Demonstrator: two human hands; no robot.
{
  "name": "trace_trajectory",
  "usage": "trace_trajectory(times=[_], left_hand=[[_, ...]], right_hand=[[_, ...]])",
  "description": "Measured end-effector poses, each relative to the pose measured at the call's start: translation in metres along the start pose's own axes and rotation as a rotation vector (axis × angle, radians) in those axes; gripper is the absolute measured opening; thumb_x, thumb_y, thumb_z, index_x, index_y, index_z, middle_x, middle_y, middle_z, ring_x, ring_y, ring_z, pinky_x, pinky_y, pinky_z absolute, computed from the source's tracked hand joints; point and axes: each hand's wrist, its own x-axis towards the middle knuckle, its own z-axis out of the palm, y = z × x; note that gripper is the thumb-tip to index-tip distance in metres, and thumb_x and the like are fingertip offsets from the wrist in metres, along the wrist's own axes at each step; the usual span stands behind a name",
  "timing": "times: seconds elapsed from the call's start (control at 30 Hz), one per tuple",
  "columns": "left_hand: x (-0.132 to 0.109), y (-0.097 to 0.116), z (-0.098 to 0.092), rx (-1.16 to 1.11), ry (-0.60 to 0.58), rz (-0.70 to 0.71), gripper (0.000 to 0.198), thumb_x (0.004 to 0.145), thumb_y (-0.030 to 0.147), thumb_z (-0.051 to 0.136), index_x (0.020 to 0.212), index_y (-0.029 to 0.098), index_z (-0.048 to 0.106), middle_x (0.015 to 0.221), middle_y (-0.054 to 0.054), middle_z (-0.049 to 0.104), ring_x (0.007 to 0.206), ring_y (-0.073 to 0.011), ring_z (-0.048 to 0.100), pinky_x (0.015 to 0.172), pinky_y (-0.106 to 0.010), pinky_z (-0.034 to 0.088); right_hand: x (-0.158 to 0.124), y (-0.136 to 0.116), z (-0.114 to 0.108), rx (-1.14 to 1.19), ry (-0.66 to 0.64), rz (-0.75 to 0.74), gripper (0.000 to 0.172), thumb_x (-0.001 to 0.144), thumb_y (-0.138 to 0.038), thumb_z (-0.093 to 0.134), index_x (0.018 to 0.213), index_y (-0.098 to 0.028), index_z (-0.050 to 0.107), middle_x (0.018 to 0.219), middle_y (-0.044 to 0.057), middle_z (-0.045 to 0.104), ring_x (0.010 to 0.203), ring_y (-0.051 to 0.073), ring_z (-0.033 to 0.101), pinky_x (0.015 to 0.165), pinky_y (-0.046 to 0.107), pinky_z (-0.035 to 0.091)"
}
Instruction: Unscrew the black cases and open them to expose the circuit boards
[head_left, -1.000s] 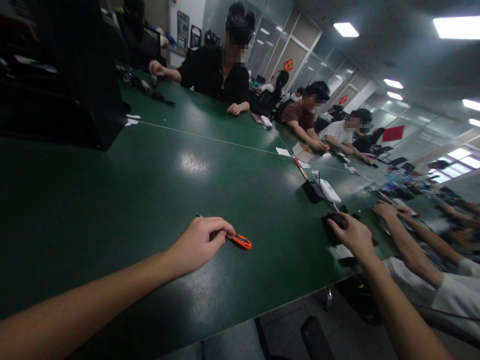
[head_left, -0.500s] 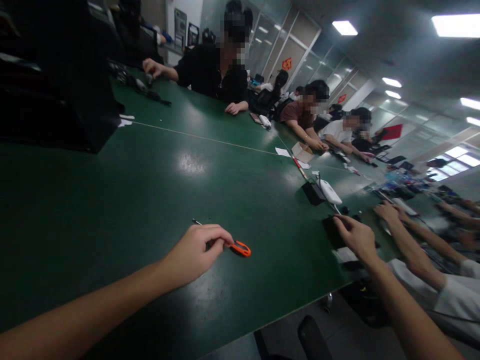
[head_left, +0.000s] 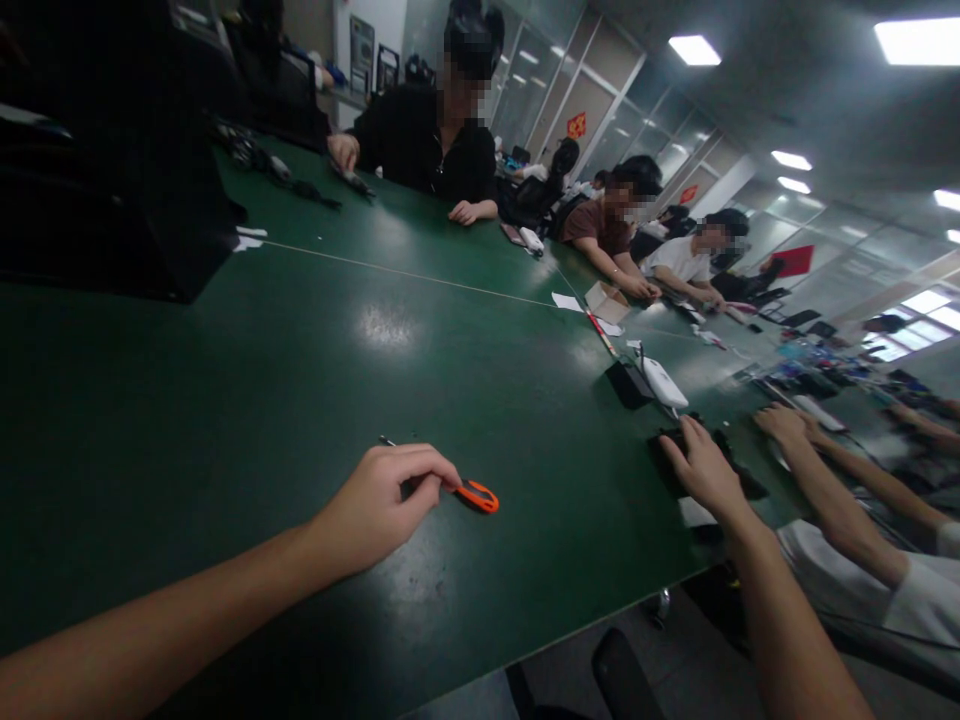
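My left hand (head_left: 386, 500) rests on the green table (head_left: 300, 380), its fingers closed around a small tool with an orange handle (head_left: 477, 495). The tool's thin metal tip pokes out behind the knuckles. Further right, my right hand (head_left: 705, 470) lies on a flat black object (head_left: 667, 462) near the table's edge, fingers spread over it. A white slip of paper (head_left: 694, 513) sits just beneath that hand.
A black box (head_left: 626, 385) and a white device (head_left: 664, 382) stand behind my right hand. A neighbour's arms (head_left: 825, 480) reach onto the table at my right. Several people sit along the far side. A large dark case (head_left: 112, 200) fills the back left.
My right hand has slid a little forward over the black object. My left hand keeps its hold on the orange tool. The far person in black pulled an arm inward.
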Motion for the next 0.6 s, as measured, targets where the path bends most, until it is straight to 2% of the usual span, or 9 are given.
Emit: trace_trajectory(times=[0.07,0.13,0.2,0.27,0.33,0.4,0.47,0.6], left_hand=[[0.000,0.000,0.000,0.001,-0.020,-0.013,0.027,0.085,0.004,0.051,0.086,0.019,0.074,0.078,0.000,0.073,0.070,-0.0133,0.066,0.069,-0.025,0.047],[0.000,0.001,0.000,0.004,-0.021,-0.027,0.027,0.085,0.004,0.051,0.086,0.019,0.074,0.077,0.000,0.073,0.068,-0.0132,0.065,0.067,-0.025,0.046],[0.000,0.001,-0.001,0.004,-0.018,-0.040,0.027,0.086,0.005,0.051,0.086,0.018,0.074,0.077,0.000,0.073,0.068,-0.0133,0.065,0.067,-0.026,0.046],[-0.001,0.002,-0.001,0.002,-0.017,-0.045,0.027,0.086,0.005,0.051,0.086,0.018,0.074,0.077,0.000,0.073,0.068,-0.0134,0.065,0.067,-0.026,0.046],[-0.001,0.003,-0.002,0.005,-0.026,-0.049,0.027,0.086,0.006,0.051,0.086,0.018,0.074,0.076,0.000,0.073,0.068,-0.0134,0.065,0.068,-0.026,0.046],[-0.001,0.003,-0.002,0.012,-0.050,-0.060,0.027,0.087,0.006,0.051,0.087,0.019,0.075,0.077,0.000,0.073,0.070,-0.0135,0.065,0.069,-0.026,0.046],[0.000,0.003,-0.002,0.017,-0.072,-0.073,0.026,0.087,0.007,0.051,0.087,0.019,0.074,0.077,0.000,0.073,0.070,-0.0135,0.066,0.069,-0.025,0.046],[0.000,0.002,-0.001,0.017,-0.086,-0.074,0.027,0.087,0.007,0.050,0.087,0.019,0.074,0.079,0.000,0.073,0.071,-0.0135,0.066,0.069,-0.025,0.046]], right_hand=[[0.005,0.004,0.001,0.037,-0.088,-0.032,0.088,0.082,-0.069,0.048,0.140,-0.003,0.050,0.139,0.025,0.054,0.125,0.038,0.056,0.108,0.053,0.045],[0.008,0.007,-0.001,0.075,-0.142,-0.067,0.092,0.077,-0.073,0.052,0.137,-0.003,0.052,0.139,0.025,0.055,0.126,0.039,0.056,0.110,0.054,0.043],[0.010,0.008,-0.006,0.108,-0.171,-0.103,0.089,0.075,-0.076,0.053,0.130,-0.007,0.057,0.140,0.023,0.055,0.129,0.038,0.054,0.113,0.053,0.041],[0.012,0.008,-0.013,0.136,-0.203,-0.129,0.083,0.075,-0.078,0.053,0.123,-0.011,0.060,0.135,0.022,0.059,0.125,0.036,0.058,0.110,0.051,0.045],[0.017,0.008,-0.019,0.163,-0.248,-0.150,0.074,0.081,-0.076,0.048,0.121,-0.015,0.062,0.126,0.018,0.065,0.114,0.032,0.065,0.101,0.047,0.052],[0.021,0.008,-0.024,0.188,-0.276,-0.173,0.065,0.086,-0.072,0.042,0.117,-0.019,0.065,0.120,0.013,0.069,0.109,0.027,0.067,0.098,0.043,0.054],[0.024,0.007,-0.027,0.207,-0.258,-0.192,0.060,0.088,-0.068,0.040,0.111,-0.020,0.067,0.120,0.012,0.068,0.112,0.026,0.065,0.103,0.042,0.051],[0.018,0.003,-0.028,0.219,-0.104,-0.173,0.053,0.089,-0.063,0.043,0.105,-0.018,0.067,0.119,0.015,0.066,0.112,0.027,0.063,0.103,0.043,0.048]])
